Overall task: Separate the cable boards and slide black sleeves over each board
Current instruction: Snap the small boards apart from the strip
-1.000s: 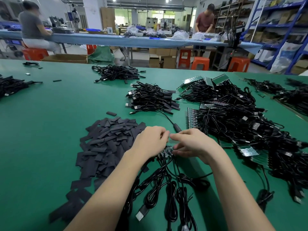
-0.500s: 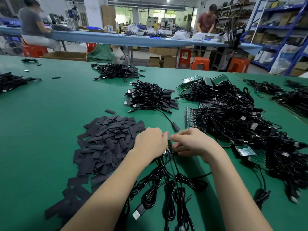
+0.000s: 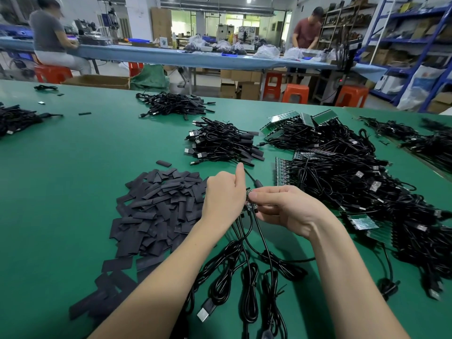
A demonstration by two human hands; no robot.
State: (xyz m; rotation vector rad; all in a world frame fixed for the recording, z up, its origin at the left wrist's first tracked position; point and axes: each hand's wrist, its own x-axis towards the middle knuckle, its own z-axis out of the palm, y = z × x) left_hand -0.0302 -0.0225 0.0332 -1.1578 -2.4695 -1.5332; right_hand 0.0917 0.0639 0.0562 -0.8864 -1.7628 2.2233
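The right hand (image 3: pixel 286 211) has its fingers (image 3: pixel 265 192) curled in and pinching a small strip of cable boards (image 3: pixel 250 200), and the left hand (image 3: pixel 225 196) grips the same strip from the other side, its fingers folded under and one finger sticking up toward 12 o'clock. The strip stands between the two hands, lifted a little off the green table (image 3: pixel 73 167), and only its edge shows between the knuckles. From it several black cables (image 3: pixel 247 260) hang down toward 6 o'clock, ending in looped bundles and a USB plug (image 3: pixel 205 313) lying on the table. At 9 o'clock of the hands, just beside the left wrist, lies a loose pile of flat black sleeves (image 3: pixel 159 206). At 12 o'clock sits a heap of sleeved cables (image 3: pixel 225 143), and from 1 to 4 o'clock spreads a large tangle of cables with green board strips (image 3: pixel 342 182).
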